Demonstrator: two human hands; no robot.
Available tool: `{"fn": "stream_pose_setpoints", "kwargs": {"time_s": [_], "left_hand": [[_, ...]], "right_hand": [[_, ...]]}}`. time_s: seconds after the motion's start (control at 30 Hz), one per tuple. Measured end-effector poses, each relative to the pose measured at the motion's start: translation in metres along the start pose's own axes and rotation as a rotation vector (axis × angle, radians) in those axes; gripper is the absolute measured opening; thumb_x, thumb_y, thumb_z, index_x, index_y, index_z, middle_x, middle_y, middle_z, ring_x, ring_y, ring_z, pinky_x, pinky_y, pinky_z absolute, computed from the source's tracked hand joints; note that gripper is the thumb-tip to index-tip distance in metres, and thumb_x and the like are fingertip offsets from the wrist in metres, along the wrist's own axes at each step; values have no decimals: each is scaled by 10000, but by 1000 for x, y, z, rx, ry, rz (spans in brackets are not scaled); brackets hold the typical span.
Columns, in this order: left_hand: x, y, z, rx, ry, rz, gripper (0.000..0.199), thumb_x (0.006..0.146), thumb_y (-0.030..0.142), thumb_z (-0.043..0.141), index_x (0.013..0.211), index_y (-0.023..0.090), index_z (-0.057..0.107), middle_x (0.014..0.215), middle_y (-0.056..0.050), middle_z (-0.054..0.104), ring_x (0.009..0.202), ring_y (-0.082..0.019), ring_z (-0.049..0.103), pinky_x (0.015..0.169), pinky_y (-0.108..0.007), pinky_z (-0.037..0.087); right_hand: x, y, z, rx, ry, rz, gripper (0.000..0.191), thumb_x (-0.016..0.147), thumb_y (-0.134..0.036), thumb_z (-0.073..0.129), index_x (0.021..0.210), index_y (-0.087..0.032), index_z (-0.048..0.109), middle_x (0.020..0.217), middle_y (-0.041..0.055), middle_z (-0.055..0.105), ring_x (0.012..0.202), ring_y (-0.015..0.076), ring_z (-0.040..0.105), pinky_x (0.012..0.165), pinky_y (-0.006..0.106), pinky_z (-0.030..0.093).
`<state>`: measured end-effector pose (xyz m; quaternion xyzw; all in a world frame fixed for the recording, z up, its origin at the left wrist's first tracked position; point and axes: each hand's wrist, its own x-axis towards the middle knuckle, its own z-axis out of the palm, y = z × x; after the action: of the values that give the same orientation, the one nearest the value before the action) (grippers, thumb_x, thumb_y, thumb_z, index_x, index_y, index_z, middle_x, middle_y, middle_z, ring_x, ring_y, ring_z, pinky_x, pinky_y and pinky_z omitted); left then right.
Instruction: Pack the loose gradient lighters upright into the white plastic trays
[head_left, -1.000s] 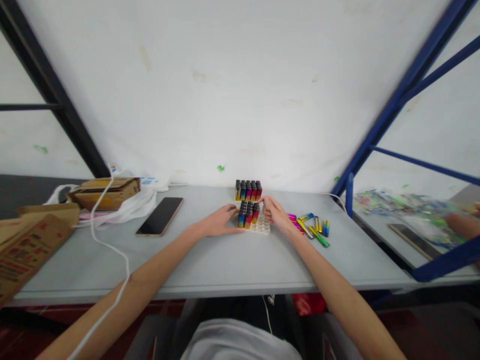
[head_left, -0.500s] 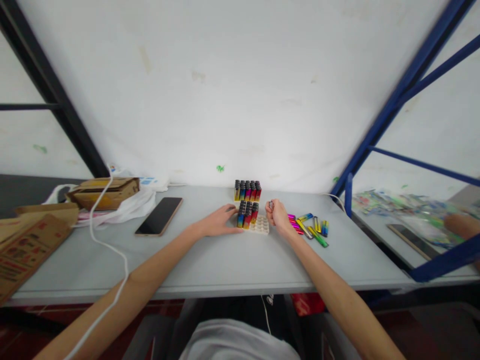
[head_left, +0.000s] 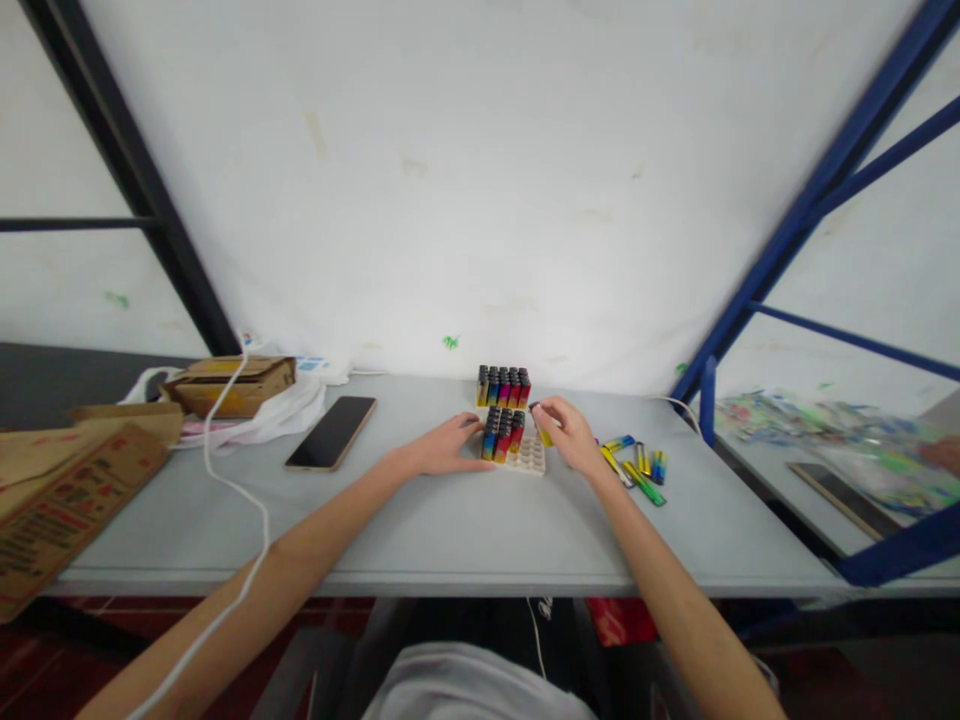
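My right hand (head_left: 568, 436) grips a yellow lighter (head_left: 544, 433) with a dark top, held upright at the right side of a white tray with round sockets (head_left: 530, 456). Several upright lighters (head_left: 501, 436) with black tops and multicoloured bodies fill the tray's left part. My left hand (head_left: 448, 446) lies along the left side of these lighters, thumb and fingers apart; whether it touches them I cannot tell. Right of my right hand lie several loose metallic-coloured lighters (head_left: 643, 462), partly hidden behind the hand.
Behind the tray stands another block of upright lighters (head_left: 504, 386). A phone (head_left: 331, 433) lies to the left, near cardboard boxes (head_left: 229, 386), a white plastic bag (head_left: 300, 408) and a hanging white cable (head_left: 262, 530). Blue frame bars (head_left: 780, 250) rise at the right, with another phone (head_left: 844, 497) beyond.
My right hand has turned and loosened from a tight curl, so the yellow lighter now shows in its fingers. My left hand stays beside the tray. The view has shifted slightly.
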<state>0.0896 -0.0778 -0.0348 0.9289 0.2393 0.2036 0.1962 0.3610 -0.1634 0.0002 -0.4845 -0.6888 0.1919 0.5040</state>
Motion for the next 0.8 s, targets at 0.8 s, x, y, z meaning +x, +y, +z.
{"fn": "stream_pose_setpoints", "kwargs": {"time_s": [0.8], "left_hand": [[-1, 2, -2, 9, -17, -12, 766, 871, 671, 764, 1431, 172, 603, 1462, -180, 585, 1341, -386, 575, 1204, -513, 432]], "right_hand": [[-9, -3, -7, -331, -322, -4, 414, 968, -518, 674, 692, -210, 703, 602, -6, 643, 557, 159, 518, 588, 278, 328]]}}
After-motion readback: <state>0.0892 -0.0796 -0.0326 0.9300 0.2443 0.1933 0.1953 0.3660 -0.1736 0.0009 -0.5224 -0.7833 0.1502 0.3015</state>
